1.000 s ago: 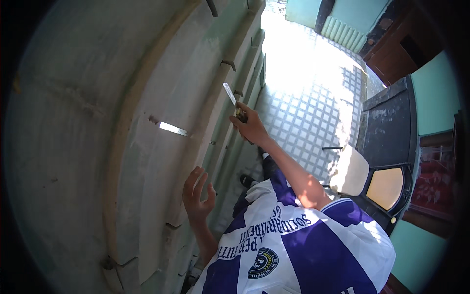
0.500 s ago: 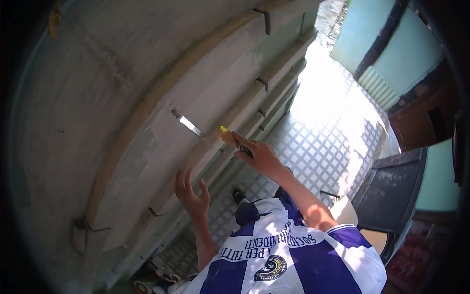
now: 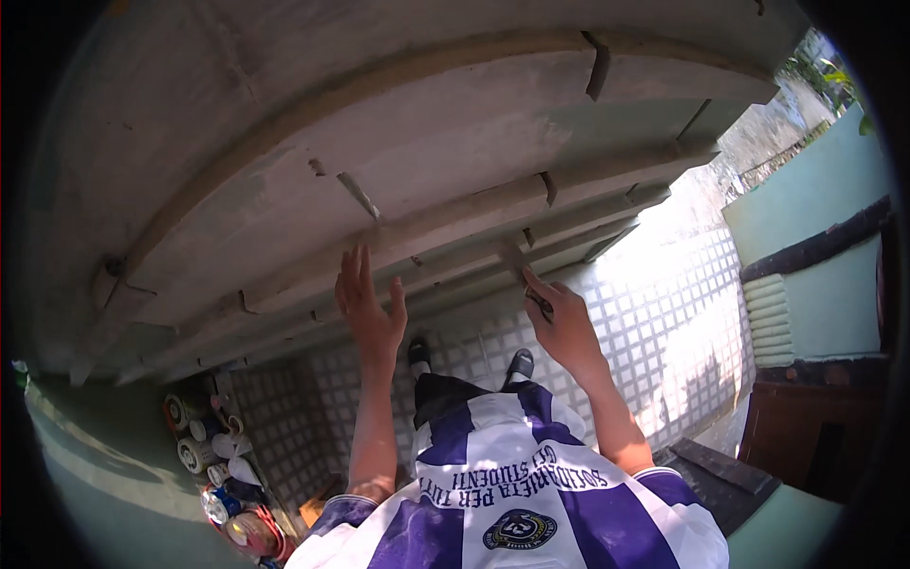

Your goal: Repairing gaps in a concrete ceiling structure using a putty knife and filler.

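Observation:
A large pale structure point(image 3: 427, 123) with long stepped ledges fills the space before me, marked by dark notches and a narrow slot point(image 3: 358, 195). My left hand point(image 3: 372, 308) is raised at a lower ledge point(image 3: 303, 277), fingers spread, holding nothing; whether the fingertips touch it I cannot tell. To the right, my right hand point(image 3: 564, 322) is closed around the dark handle of a flat-bladed scraper point(image 3: 513, 254). The blade is blurred and points up at the lower ledges.
Below lies a tiled floor point(image 3: 654, 313), bright with sun on the right. Cans and rolls point(image 3: 204, 446) stand at the lower left. A brown cabinet point(image 3: 791, 431) and a dark panel point(image 3: 711, 484) are at the right, near a green wall point(image 3: 806, 199).
The view has swung, so the ledges now run more level and the cans show. My right hand has moved lower along the ledges with the scraper; my left hand stays open near them.

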A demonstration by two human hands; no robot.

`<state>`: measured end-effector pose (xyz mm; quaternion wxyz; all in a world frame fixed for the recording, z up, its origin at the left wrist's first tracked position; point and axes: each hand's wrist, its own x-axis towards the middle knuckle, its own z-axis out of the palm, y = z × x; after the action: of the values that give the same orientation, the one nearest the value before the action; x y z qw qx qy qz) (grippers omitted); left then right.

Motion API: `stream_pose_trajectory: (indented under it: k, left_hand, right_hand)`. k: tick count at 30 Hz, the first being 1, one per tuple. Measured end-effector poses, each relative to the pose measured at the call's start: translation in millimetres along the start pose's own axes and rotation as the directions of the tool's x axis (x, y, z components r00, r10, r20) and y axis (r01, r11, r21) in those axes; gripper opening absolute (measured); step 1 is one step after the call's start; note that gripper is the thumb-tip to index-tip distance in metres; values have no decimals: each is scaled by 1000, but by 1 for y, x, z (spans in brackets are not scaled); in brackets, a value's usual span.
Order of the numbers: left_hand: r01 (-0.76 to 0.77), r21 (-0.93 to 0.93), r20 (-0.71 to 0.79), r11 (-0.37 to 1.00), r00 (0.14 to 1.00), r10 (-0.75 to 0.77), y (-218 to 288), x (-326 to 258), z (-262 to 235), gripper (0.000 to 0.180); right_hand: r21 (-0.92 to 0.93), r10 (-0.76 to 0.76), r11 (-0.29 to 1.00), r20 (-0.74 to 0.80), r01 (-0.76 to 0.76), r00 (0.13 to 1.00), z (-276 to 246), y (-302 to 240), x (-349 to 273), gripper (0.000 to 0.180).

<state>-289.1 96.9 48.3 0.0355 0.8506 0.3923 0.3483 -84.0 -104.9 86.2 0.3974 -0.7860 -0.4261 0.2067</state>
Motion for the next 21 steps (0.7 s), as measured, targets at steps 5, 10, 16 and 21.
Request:
stream_pose_trajectory:
  k: [5,10,16,21]
  left_hand:
    - [85,38,61,996,994,-88,40,-30,-10,63]
    - [153,79,152,985,975,-164,40,-67,-28,65]
    - [158,103,145,982,974,-172,12,-73,-39,66]
    - [115,16,152,993,982,-116,8,-51,-24,63]
  right_hand:
    - [-223,-35,974,-20,30,999,-11,-35,41,36]
    - [-428,40,903,153,29,987,15,-51,75,31]
    - [-388,30,921,5,-26,1000,62,-42,72,43]
    - [-404,30,910,-152,-89,988,92,-23,61,50]
